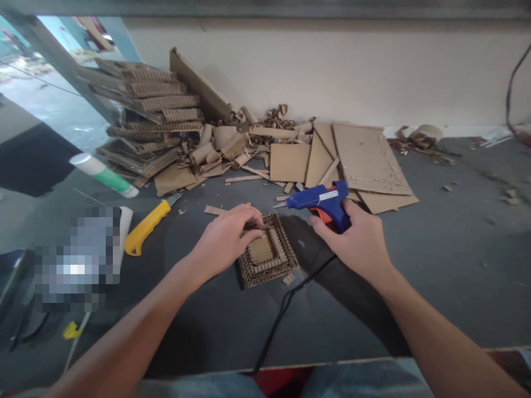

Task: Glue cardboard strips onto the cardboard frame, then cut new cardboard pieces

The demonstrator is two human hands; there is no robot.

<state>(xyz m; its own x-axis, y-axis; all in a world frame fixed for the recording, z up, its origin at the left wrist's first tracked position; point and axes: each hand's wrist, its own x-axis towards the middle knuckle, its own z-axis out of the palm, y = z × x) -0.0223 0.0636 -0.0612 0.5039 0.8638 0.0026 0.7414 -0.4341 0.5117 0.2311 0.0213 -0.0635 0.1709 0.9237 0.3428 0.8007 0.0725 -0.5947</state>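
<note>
Our left hand (pixel 224 237) rests curled on the top left edge of a small cardboard frame (pixel 267 251), fingertips pressing its corrugated rim. The frame lies flat on the grey surface (pixel 435 265), its layered strips walling in a shallow recess with a bare cardboard floor. Our right hand (pixel 359 237) is closed around a blue glue gun (pixel 321 200), nozzle pointing left just above the frame's far edge. A yellow utility knife (pixel 147 226) lies left of the frame, and cardboard scraps (pixel 290 160) pile behind.
</note>
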